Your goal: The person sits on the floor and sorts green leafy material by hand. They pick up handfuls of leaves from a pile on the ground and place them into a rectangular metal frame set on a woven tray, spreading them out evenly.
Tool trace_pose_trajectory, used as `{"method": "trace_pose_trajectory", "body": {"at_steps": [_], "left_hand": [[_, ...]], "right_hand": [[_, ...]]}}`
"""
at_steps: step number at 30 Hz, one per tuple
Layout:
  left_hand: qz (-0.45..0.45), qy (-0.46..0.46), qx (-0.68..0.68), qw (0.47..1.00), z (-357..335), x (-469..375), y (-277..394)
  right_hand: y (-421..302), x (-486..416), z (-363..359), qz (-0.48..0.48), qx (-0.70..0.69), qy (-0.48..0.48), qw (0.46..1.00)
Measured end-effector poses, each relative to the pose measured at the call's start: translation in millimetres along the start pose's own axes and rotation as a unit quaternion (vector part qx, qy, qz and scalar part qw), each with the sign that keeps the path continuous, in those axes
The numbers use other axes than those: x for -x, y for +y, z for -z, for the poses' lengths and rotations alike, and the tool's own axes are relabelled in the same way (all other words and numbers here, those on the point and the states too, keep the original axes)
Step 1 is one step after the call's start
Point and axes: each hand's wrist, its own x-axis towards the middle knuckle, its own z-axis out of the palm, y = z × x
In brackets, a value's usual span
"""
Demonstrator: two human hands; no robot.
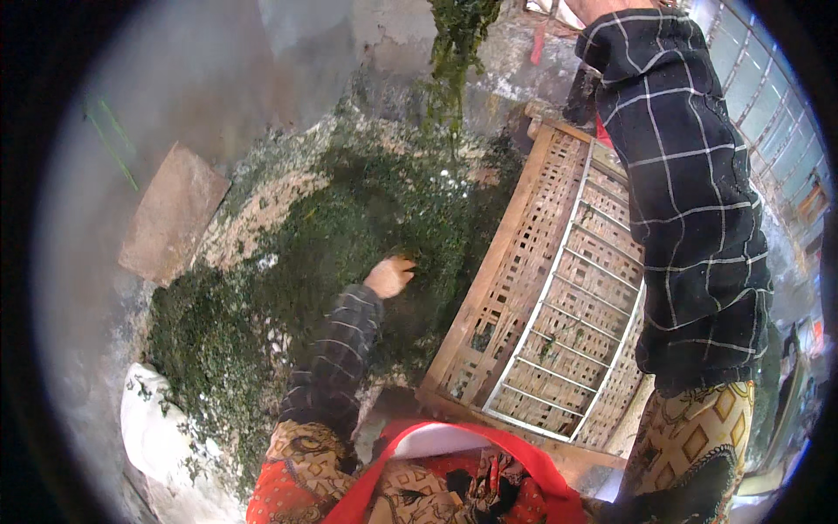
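My left hand (391,275) is low over a broad heap of dark green, shredded-looking plant matter (314,249). Its fingers are somewhat blurred, so whether they grip any of it is unclear. Only the wrist and a sliver of my right hand (605,6) show at the top edge; its fingers are cut off. A clump of wet-looking green strands (456,59) hangs down at the top, left of that wrist. What holds it up is out of view. Beside the heap, a wood-framed woven lattice tray (501,288) leans at a slant.
A white metal rack (556,275) lies against the tray. A flat brown board (171,213) is at the heap's left edge, with a white sack (154,416) below. A wire grid (763,92) runs along the upper right. Red cloth (530,468) crosses my lap.
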Motion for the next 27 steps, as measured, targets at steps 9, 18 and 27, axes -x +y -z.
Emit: {"method": "trace_pose_trajectory", "body": {"at_steps": [9,18,27], "left_hand": [[0.254,0.157,0.157,0.941,170.1,-66.1,113.7],[0.098,0.191,0.806,0.552,-16.6,-204.2,373.8],[0.026,0.070,0.888,0.453,15.0,-450.5,438.5]], "right_hand": [[45.5,160.4,153.7,-0.056,-0.033,0.140,0.988],[91.0,299.7,271.9,-0.239,-0.126,0.200,0.942],[-63.4,302.5,454.0,-0.187,0.367,0.190,0.891]]}}
